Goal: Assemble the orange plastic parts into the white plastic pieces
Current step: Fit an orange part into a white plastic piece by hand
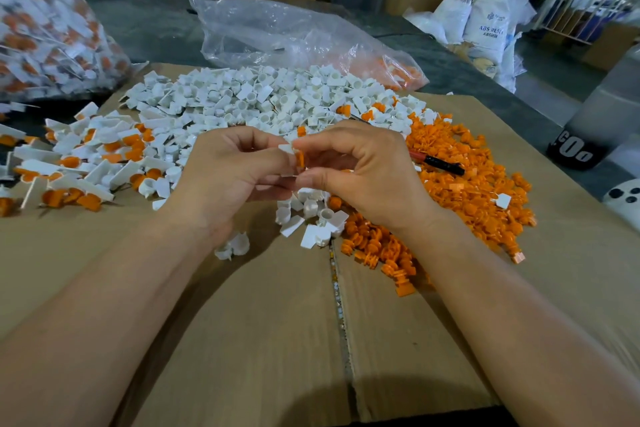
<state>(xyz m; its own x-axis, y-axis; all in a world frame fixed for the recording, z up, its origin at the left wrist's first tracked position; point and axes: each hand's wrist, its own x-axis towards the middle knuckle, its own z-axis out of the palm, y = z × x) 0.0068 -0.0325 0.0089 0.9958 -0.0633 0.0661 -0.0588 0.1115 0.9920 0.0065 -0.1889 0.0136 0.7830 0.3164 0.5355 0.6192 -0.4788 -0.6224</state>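
Fingers [322,141] pinch orange plastic part [300,159] against flat white piece [286,148].

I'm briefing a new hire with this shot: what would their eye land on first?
First, the left hand and right hand meeting at centre, the left pinching a white piece, the right an orange part against it. Around them lie bright heaps on the cardboard: the white pile behind, the orange pile to the right, and assembled pieces to the left.
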